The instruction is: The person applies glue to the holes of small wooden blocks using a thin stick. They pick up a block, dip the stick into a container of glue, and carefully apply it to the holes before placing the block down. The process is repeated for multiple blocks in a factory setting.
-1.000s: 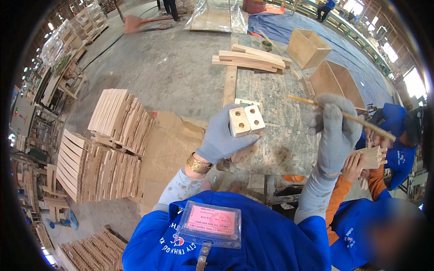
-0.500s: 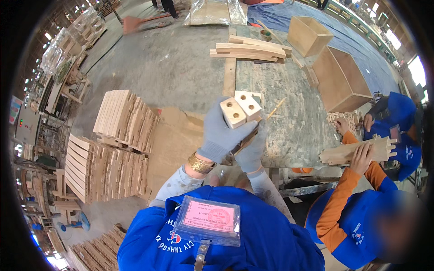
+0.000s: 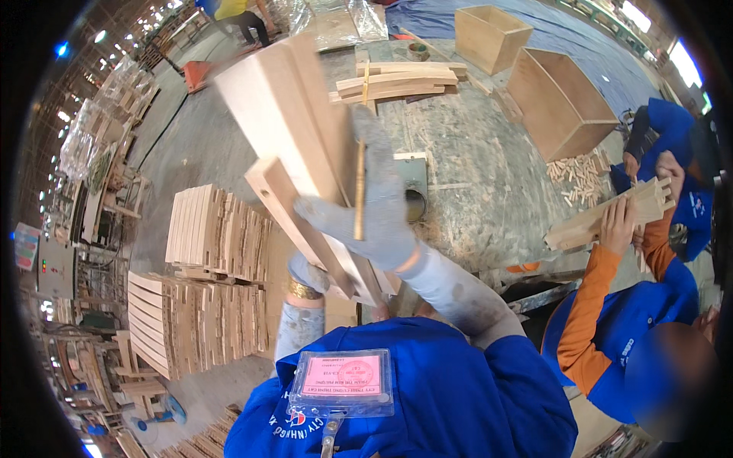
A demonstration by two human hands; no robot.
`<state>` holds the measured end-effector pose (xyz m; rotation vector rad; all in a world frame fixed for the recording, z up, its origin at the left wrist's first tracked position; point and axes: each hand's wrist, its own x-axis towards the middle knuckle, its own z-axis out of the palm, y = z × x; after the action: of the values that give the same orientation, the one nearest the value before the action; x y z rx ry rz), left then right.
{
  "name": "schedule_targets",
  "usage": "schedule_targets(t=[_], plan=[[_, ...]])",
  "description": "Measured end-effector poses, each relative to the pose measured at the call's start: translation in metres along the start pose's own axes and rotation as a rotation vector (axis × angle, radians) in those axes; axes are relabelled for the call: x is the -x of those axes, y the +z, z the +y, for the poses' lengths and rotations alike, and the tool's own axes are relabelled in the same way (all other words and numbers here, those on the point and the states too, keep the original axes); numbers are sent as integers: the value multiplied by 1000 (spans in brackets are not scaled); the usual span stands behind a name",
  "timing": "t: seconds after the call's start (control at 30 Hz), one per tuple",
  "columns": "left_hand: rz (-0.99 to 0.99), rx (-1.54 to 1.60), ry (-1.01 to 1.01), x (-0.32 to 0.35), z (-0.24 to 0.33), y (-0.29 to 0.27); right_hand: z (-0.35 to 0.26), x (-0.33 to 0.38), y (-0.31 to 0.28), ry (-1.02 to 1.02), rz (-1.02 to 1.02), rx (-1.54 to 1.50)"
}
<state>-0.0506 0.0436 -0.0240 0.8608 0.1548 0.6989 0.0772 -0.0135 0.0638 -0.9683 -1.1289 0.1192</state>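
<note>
Several pale wooden pieces (image 3: 279,114), blurred at the top, stand tilted in front of me. A shorter wooden bar (image 3: 298,229) with a hole near its upper end lies against them. My left hand (image 3: 307,273), grey-gloved with a gold bracelet at the wrist, is closed around their lower part, its fingers mostly hidden. My right hand (image 3: 374,198), also gloved, has its thumb stretched toward the short bar and its fingers pointing up beside the pieces. A thin yellowish stick (image 3: 360,191) runs between its fingers, across the hand.
A worktable (image 3: 489,175) bears curved wooden slats (image 3: 401,84), a pile of dowels (image 3: 574,179) and two plywood boxes (image 3: 565,107). Slat stacks (image 3: 198,324) stand on the left. At right, a co-worker's hand (image 3: 615,221) grips a bundle of wood.
The wooden pieces have swung from end-on to lengthwise, reaching up and left. My right hand has come over them with the thin stick, which lay on the table before. My left hand has moved lower.
</note>
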Motion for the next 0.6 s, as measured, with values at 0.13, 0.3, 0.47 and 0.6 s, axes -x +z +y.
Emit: schedule_targets(t=[0.13, 0.3, 0.47, 0.6], plan=[[-6, 101, -52, 0, -18, 2, 40, -2, 18, -66, 150, -52], [60, 111, 51, -11, -4, 0, 67, 22, -39, 37, 140, -88], [165, 184, 111, -13, 10, -39, 96, 81, -132, 819, 44, 568], [337, 101, 172, -16, 11, -47, 137, 122, -132, 590, -71, 687]])
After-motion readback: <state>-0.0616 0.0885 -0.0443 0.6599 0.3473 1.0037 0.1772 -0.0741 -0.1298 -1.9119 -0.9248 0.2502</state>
